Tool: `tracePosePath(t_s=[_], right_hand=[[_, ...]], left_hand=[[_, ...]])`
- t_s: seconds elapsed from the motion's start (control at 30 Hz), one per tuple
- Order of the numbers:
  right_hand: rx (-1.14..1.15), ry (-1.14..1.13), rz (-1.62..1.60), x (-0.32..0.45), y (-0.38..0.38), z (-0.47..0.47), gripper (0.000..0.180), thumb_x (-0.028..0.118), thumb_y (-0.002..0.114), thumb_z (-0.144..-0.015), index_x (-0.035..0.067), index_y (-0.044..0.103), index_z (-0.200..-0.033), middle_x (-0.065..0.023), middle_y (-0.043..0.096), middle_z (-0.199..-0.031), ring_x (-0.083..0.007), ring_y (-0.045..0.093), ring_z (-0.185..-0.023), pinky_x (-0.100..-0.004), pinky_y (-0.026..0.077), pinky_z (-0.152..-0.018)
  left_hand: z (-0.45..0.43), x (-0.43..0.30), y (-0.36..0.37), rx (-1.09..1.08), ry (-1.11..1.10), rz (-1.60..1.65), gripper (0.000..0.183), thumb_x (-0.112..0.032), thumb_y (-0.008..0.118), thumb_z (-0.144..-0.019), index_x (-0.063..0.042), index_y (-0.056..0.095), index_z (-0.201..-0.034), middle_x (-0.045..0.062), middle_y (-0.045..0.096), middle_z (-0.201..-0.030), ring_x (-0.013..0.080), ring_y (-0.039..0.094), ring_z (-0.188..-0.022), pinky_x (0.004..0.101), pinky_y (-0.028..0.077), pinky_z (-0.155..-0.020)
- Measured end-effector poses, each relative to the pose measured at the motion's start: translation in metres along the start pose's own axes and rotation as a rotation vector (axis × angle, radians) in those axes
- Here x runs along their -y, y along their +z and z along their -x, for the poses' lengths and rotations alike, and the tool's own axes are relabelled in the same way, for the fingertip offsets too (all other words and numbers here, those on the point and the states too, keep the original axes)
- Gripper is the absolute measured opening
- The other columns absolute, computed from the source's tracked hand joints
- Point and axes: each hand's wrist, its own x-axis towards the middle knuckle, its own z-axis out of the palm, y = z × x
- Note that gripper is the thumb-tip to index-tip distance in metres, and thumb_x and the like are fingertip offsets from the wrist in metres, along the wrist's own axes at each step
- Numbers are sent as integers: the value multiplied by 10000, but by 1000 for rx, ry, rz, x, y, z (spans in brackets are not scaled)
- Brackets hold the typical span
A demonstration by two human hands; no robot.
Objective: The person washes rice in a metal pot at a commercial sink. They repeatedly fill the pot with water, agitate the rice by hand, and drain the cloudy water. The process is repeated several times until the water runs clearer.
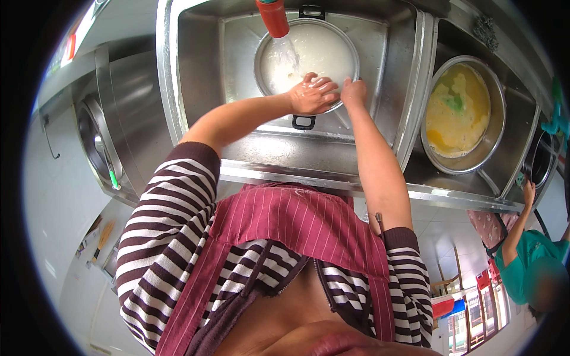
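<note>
A round metal pot (257, 73) with black handles stands in a stainless steel sink (285, 151). Cloudy whitish water (329, 49) fills it, and whatever lies below the surface is hidden. Clear water runs into the pot from a faucet with a red sleeve (275, 20). My left hand (314, 94) is wet and hovers at the near side of the pot, its fingers bent and apart, with nothing visible in it. With its fingers around the pot's near right rim, my right hand (354, 92) grips the edge.
The sink to the right holds a large metal basin (501, 107) with yellowish liquid and something green in it. A steel scouring pad (485, 32) lies behind it. Farther right, a person in a green shirt (530, 249) reaches to another sink. A wok (91, 138) is at the left.
</note>
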Motion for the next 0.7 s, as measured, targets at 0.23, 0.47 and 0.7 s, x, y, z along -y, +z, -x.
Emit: tracePosePath(t_s=[0.23, 0.47, 0.7], right_hand=[[-27, -5, 13, 0, -2, 1, 414, 337, 514, -858, -54, 593, -971, -278, 603, -985, -411, 579, -956, -450, 456, -834], [-3, 13, -22, 5, -2, 2, 451, 380, 511, -869, -47, 600, -981, -271, 605, -990, -409, 579, -961, -445, 458, -834], [-3, 7, 28, 6, -4, 3, 410, 348, 500, -877, -35, 605, -980, -257, 610, -1000, -394, 587, -959, -440, 466, -830]], left_hand=[[-2, 29, 20, -113, -373, -132, 324, -267, 592, -751, -154, 552, -1053, 71, 393, -1351, 256, 312, -1293, 591, 224, -983], [18, 30, -6, 124, -329, -131, 602, -323, 533, -844, -171, 304, -1380, 46, 207, -1471, 258, 166, -1368, 637, 162, -1020], [17, 14, -7, 193, -292, -56, 689, -469, 513, -834, -170, 279, -1409, 28, 140, -1501, 251, 104, -1389, 619, 119, -1060]])
